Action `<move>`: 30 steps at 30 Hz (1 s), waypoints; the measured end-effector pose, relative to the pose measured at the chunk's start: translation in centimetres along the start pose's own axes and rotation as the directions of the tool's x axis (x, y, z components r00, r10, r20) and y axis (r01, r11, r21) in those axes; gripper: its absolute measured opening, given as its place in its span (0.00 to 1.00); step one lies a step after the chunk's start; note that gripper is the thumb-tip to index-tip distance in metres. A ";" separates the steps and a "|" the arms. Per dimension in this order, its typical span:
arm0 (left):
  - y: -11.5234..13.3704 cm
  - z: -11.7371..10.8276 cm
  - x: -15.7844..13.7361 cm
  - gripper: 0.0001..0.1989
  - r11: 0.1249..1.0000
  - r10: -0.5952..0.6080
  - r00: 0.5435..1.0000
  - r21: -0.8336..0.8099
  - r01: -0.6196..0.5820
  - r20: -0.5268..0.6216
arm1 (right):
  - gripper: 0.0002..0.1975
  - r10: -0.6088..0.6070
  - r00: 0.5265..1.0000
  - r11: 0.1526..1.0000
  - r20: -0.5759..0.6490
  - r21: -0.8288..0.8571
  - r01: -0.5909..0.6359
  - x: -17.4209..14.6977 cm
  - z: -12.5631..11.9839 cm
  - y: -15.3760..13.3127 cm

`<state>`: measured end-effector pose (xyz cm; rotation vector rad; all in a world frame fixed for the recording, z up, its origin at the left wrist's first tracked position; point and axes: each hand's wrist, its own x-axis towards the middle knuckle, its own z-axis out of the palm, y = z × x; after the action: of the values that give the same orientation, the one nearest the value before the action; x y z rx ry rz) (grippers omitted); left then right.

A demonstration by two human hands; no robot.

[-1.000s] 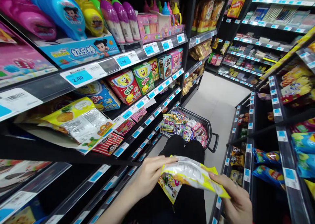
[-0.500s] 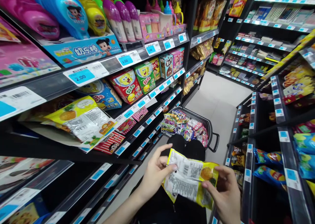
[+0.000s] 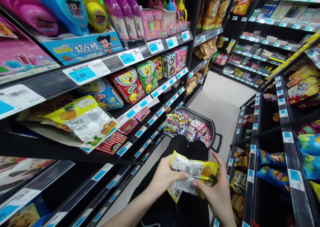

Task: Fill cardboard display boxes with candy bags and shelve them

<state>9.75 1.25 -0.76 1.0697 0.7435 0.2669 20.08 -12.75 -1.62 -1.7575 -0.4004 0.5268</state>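
A yellow and white snack packet point(image 3: 197, 168) with a pineapple picture is held over my lap, its printed back facing up. My left hand point(image 3: 166, 173) grips its left part, the thumb lying across the middle. On the other side my right hand point(image 3: 216, 183) has its thumb on the lower middle and its fingers behind the right edge. A second yellow corner point(image 3: 175, 193) shows below the left side; whether it belongs to another packet I cannot tell. Similar pineapple packets point(image 3: 82, 120) lie in an open carton on the left shelf.
Beyond my knees a black basket point(image 3: 213, 130) on the floor holds many colourful small packets. Shelving with price tags point(image 3: 87, 72) runs close on the left, with boxed sweets point(image 3: 127, 85). Blue snack bags point(image 3: 275, 178) stand on the right shelves. Grey floor point(image 3: 220, 87) stretches ahead.
My hands have come closer together on the packet, the thumbs nearing its middle. The packet looks more bunched, and my right hand has shifted a little left.
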 end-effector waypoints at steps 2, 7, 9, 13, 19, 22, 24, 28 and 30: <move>0.1 0.3 0.0 0.17 1.000 0.015 0.999 0.028 -0.014 -0.040 | 0.45 0.032 0.999 0.998 -0.028 -0.060 -0.033 0.1 0.3 -0.1; 0.3 0.9 -0.1 0.12 0.996 0.070 0.992 0.063 -0.064 -0.107 | 0.39 0.085 0.981 0.996 -0.174 0.027 -0.082 -0.2 1.6 -0.3; 0.2 1.0 -0.1 0.13 0.993 0.110 0.983 0.065 -0.101 -0.148 | 0.34 0.081 0.979 0.996 -0.187 0.040 -0.075 -0.2 1.7 -0.2; -0.4 0.4 0.4 0.15 0.994 0.106 0.986 0.036 -0.102 -0.130 | 0.19 0.065 0.995 0.996 -0.080 0.059 -0.061 0.4 1.0 0.3; -0.1 -1.8 0.7 0.23 0.995 0.086 0.990 0.036 -0.090 0.112 | 0.16 0.144 0.982 0.963 0.121 0.210 -0.167 1.0 -1.2 0.8; 0.8 -2.5 0.3 0.24 0.960 0.135 0.975 0.221 -0.173 0.178 | 0.16 0.116 0.981 0.968 0.154 0.202 -0.147 1.1 -1.9 0.9; 1.4 -2.6 0.0 0.22 0.894 0.198 0.965 0.373 -0.249 0.171 | 0.15 0.021 0.995 0.996 0.098 0.080 -0.028 1.2 -2.2 1.0; 2.1 -2.8 -0.6 0.23 0.751 0.353 0.915 0.524 -0.402 0.196 | 0.16 -0.314 0.949 0.922 0.027 -0.228 0.312 1.2 -3.0 0.9; 2.5 -2.9 -0.9 0.24 0.734 0.359 0.907 0.534 -0.419 0.220 | 0.13 -0.451 0.891 0.856 0.044 -0.261 0.446 0.9 -3.3 0.4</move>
<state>7.51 3.95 0.98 1.8151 0.5006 0.3547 22.66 -15.04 -1.45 -1.8400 -0.8769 0.1207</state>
